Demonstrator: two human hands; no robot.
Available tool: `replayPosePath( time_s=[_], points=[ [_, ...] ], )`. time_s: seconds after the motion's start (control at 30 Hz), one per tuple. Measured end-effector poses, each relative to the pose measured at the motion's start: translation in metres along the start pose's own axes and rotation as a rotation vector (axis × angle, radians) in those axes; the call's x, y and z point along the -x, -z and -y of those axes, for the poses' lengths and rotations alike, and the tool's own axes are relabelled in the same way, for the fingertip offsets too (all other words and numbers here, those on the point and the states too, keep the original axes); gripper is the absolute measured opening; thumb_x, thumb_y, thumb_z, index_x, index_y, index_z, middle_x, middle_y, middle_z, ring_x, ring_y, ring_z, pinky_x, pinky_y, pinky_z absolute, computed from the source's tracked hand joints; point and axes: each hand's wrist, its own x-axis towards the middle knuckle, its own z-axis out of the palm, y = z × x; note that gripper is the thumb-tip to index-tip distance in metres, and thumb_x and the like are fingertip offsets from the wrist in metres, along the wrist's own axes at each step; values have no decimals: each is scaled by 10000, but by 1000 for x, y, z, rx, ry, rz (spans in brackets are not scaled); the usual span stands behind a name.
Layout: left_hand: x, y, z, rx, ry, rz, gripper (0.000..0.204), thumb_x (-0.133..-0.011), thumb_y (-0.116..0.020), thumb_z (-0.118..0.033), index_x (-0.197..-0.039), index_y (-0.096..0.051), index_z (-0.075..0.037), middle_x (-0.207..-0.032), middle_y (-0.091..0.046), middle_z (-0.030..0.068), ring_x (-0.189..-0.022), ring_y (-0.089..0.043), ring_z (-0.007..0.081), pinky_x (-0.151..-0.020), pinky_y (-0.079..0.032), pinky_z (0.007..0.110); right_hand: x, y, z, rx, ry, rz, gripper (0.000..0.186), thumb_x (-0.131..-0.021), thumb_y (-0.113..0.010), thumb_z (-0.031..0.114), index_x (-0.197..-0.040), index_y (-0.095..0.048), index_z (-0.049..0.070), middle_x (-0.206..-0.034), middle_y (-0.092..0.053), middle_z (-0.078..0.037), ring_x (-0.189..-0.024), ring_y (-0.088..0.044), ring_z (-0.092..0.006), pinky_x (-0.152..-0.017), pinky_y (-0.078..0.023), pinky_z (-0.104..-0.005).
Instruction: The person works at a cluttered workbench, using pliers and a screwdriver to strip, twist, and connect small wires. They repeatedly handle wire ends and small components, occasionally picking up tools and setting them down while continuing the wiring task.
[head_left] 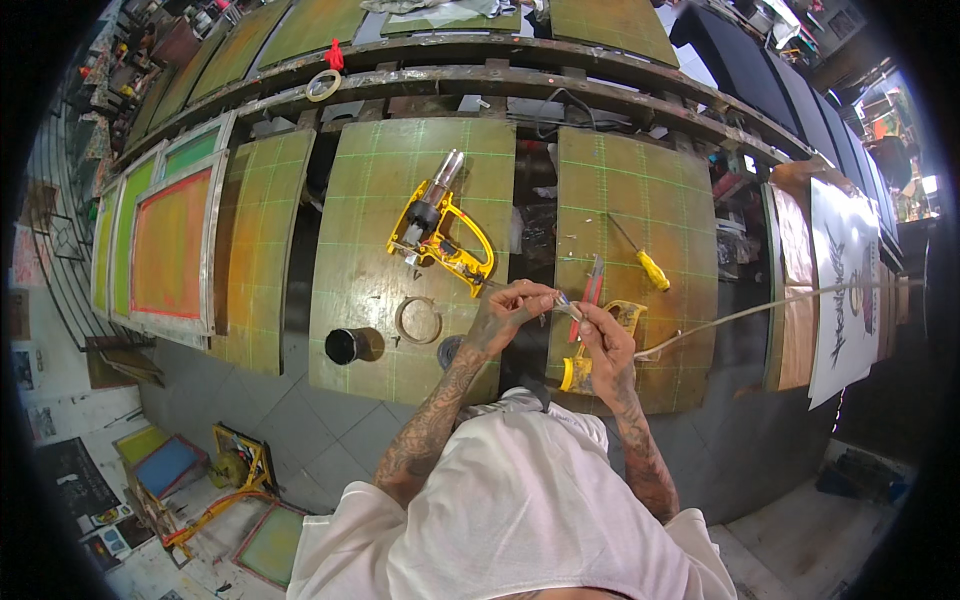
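Note:
My left hand [510, 316] and my right hand [608, 350] meet over the gap between two boards, fingers pinched. Between the fingertips is a thin wire end [563, 299], pale and bluish; its exact shape is too small to make out. Left of them lies an opened yellow heat gun [425, 215] with its metal nozzle pointing away and its inner parts exposed. Partly behind my right hand sits a loose yellow casing piece [627, 316]. From the right, a pale power cord [740, 318] runs to that hand. Beyond it are a red-handled tool [591, 288] and a yellow-handled screwdriver [653, 271].
A black cup [342, 347] and a tape ring [418, 319] stand on the left board [340, 260]. Framed printing screens [175, 245] lean farther left. Another tape roll [323, 86] lies on the rear rail. White printed sheets [845, 290] stand at right.

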Motion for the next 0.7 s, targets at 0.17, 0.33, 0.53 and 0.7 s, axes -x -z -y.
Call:
replayPosePath(
  time_s=[0.17, 0.33, 0.53, 0.7],
  points=[
    [5, 5, -3, -10, -2, 36, 229, -976, -766, -207, -1115, -792, -27, -1010, -700, 24, -926, -572, 88, -823, -443, 257, 0, -2, -1, -43, 36, 16, 318, -1085, -595, 157, -1339, -637, -28, -1156, -671, -23, -1015, -571, -72, -892, -453, -216],
    [7, 2, -7, -13, -3, 47, 243, -972, -775, -212, -1118, -788, -19, -1015, -692, 34, -980, -578, 106, -864, -450, 275, 5, 2, -1, -79, -22, 34, 305, -1074, -608, 119, -1339, -640, -28, -1166, -684, -40, -1057, -591, -83, -928, -466, -230],
    [9, 0, -8, 19, -4, 74, 230, -976, -772, -204, -1105, -787, -13, -1041, -686, 34, -1001, -586, 116, -897, -455, 288, 8, 2, 2, -95, -3, 42, 301, -1078, -600, 127, -1333, -647, -26, -1153, -687, -41, -1050, -600, -88, -925, -470, -231],
    [10, 0, 5, 63, -6, 41, 266, -973, -777, -201, -1152, -765, -5, -1076, -702, 38, -963, -586, 103, -874, -465, 270, 11, 2, 1, -59, -69, 68, 293, -1073, -608, 132, -1316, -662, -21, -1136, -689, -38, -1036, -602, -90, -914, -475, -236]
  ],
)
